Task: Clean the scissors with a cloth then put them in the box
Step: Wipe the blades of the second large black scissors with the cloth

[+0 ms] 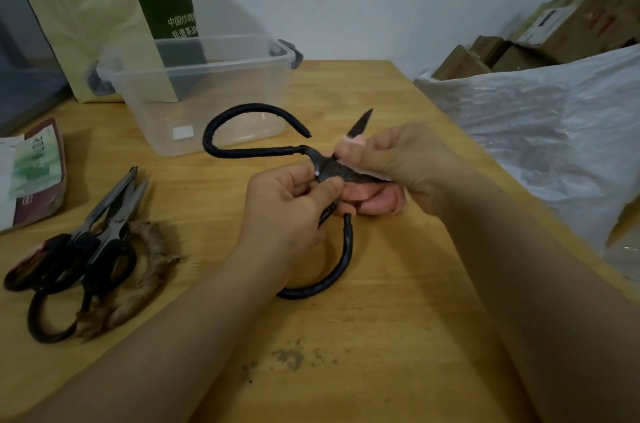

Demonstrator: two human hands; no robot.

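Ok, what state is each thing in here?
Scissors: held, blades apart.
Cloth: wrapped on one blade.
Box: lidless, empty.
Left hand: grips the pivot.
Right hand: pinches the cloth.
Other scissors: piled on the table.

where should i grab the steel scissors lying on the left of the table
Take the steel scissors by their black handle loops, coming from the near side: the open blades point away toward the clear box, and the loops lie closest to you.
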